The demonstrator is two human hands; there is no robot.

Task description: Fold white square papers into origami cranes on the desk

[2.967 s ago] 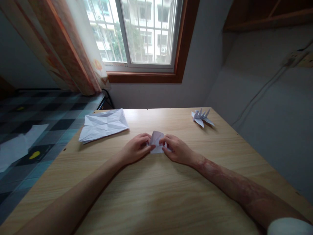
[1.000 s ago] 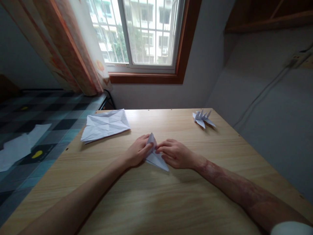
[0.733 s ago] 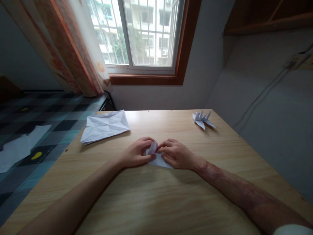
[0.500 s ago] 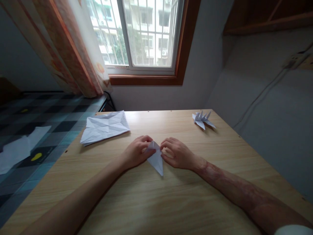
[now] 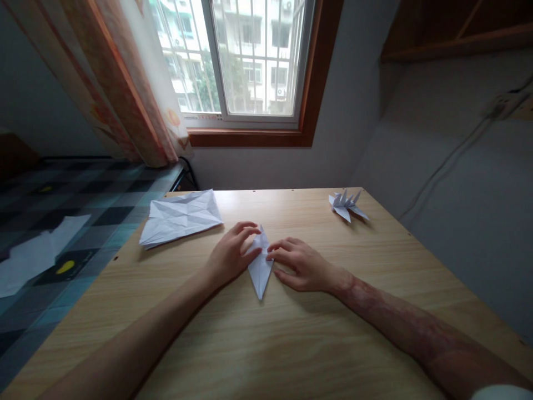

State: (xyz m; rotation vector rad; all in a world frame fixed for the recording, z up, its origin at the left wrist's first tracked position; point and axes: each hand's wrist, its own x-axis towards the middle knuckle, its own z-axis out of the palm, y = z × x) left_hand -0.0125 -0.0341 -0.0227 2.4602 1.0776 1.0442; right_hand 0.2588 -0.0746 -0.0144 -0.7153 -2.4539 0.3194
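A small white folded paper piece [image 5: 260, 269], shaped like a narrow kite with its long tip toward me, lies on the wooden table [image 5: 291, 344]. My left hand [image 5: 231, 255] presses its left edge with fingers curled onto the paper. My right hand [image 5: 297, 264] holds the right edge, fingertips pinched at the paper's middle. Both hands meet at the fold.
A creased white sheet [image 5: 181, 215] lies at the table's back left. A finished spiky white paper model [image 5: 346, 204] sits at the back right. A bed with a checked cover [image 5: 62, 222] stands to the left, a window [image 5: 245, 61] behind, a wall close on the right.
The paper went from a wider flap to a narrow pointed shape, and it has been turned so its long tip points toward me. Both hands stayed on it.
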